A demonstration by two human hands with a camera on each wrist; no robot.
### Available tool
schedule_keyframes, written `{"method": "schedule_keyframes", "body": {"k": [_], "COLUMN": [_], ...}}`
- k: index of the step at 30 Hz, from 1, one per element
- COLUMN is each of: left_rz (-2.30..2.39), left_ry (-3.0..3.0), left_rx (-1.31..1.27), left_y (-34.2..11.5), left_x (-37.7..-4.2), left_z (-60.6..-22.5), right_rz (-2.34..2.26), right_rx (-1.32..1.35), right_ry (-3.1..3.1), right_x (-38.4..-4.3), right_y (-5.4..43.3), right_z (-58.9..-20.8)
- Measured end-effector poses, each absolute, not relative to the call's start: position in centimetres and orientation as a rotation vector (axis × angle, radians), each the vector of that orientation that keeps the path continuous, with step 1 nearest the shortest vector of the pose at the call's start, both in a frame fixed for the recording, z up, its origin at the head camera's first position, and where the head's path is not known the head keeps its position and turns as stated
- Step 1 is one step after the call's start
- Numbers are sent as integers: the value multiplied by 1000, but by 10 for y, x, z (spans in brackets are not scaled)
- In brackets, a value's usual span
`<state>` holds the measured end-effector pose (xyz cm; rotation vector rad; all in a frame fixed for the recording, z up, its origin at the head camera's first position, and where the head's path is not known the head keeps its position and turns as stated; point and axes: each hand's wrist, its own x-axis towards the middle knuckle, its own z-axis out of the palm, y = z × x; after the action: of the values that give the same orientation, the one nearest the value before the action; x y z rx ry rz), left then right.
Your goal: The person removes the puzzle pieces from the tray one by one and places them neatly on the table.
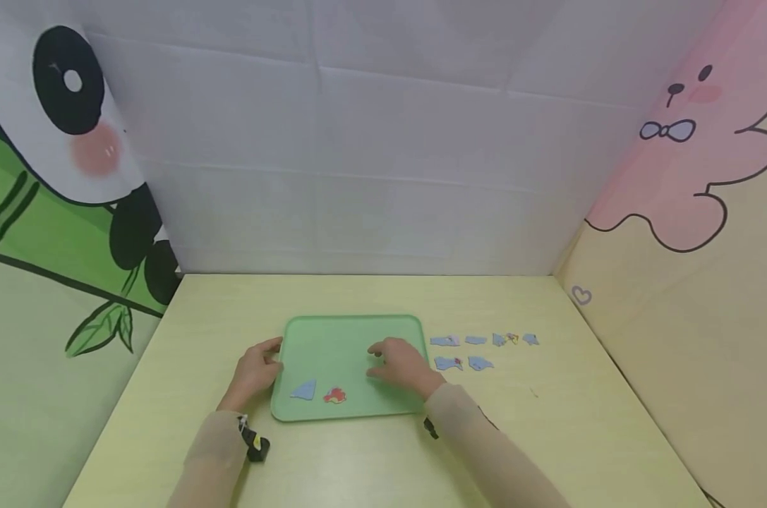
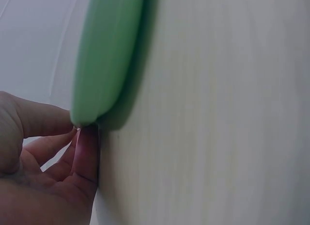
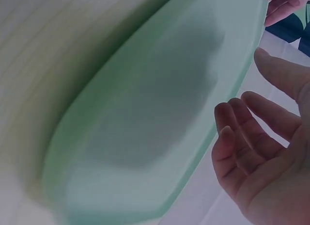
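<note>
A light green tray (image 1: 335,346) lies on the table, and my left hand (image 1: 253,370) pinches its left rim. In the left wrist view the thumb (image 2: 46,119) is at the edge of the rim and the fingertips are against its underside. Over the right part of the tray my right hand (image 1: 403,365) hovers with fingers loosely bent and nothing between them. A blue paper-like piece (image 1: 305,390) with a pointed outline lies near the tray's front left corner. Beside it rests a small red piece (image 1: 335,396).
Right of the tray, several irregular bluish pieces lie in two rows, among them a patterned piece with yellow (image 1: 506,339) and one with a red spot (image 1: 449,363). A pale wall (image 1: 370,219) stands behind the table (image 1: 332,466); printed cartoon panels flank both sides.
</note>
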<state>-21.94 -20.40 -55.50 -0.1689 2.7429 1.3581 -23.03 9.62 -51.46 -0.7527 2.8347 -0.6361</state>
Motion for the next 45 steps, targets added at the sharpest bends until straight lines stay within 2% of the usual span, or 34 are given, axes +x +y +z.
{"method": "schedule_keyframes", "body": {"k": [19, 33, 45], "left_rz": [1344, 1377, 1383], "left_ry": [2752, 2711, 2704], "left_rx": [-146, -173, -193], "left_y": [-204, -205, -203], "left_x": [-219, -222, -220], "left_z": [-557, -559, -556], "right_rz": [-566, -536, -597], "right_rx": [-857, -998, -986], "right_ry": [2749, 2777, 2752], "right_x": [-215, -214, -214], "right_y": [42, 37, 35], "right_z": [-528, -530, -534]}}
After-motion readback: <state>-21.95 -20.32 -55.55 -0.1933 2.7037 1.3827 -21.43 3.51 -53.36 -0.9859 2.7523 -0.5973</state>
